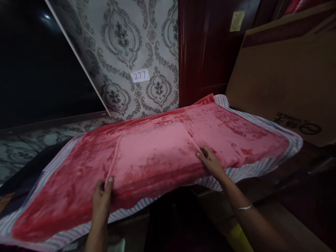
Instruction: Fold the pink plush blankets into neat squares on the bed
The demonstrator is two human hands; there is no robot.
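Note:
A pink plush blanket (157, 150) lies spread over a table, with a folded layer on top in the middle. Under it a striped pink, white and blue cloth (265, 164) shows along the edges. My left hand (102, 196) pinches the near left corner of the folded layer, thumb on top. My right hand (210, 161) grips the near right corner of the same layer, fingers curled over the fabric. A thin metal bangle sits on my right wrist.
A patterned grey wall (126, 42) carries a small paper label reading 277 (140, 76). A dark red wooden door (207, 49) stands behind the table. A large cardboard box (288, 77) leans at the right. A dark window is at the left.

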